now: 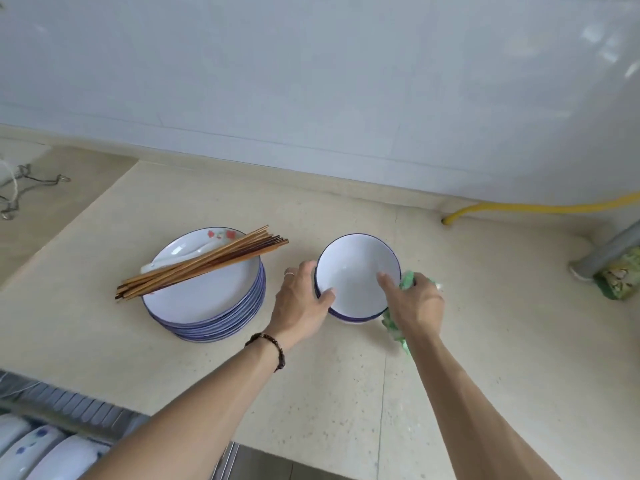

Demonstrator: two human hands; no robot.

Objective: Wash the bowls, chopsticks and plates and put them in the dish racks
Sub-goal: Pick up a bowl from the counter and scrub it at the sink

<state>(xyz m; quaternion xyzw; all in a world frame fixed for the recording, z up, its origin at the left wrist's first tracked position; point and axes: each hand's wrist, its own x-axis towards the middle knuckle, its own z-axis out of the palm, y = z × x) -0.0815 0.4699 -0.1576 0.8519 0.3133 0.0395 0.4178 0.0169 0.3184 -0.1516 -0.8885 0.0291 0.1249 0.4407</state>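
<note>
Both arms extend forward from the lower frame to the stack of bowls (pixel 356 275) at centre on the desk (pixel 346 393). The left hand (pixel 301 299) grips the stack's left rim, thumb inside. The right hand (pixel 415 303) holds a green cloth (pixel 408 278) against the right rim, thumb inside. Left of centre, chopsticks (pixel 204 263) lie across the plate stack (pixel 207 299).

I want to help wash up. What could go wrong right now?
The bowls are stacked and gripped at the rim by the left hand and the right hand, which also holds a cloth; the top one might slip. The chopsticks lie loose across the plates and could roll off if bumped.
</note>
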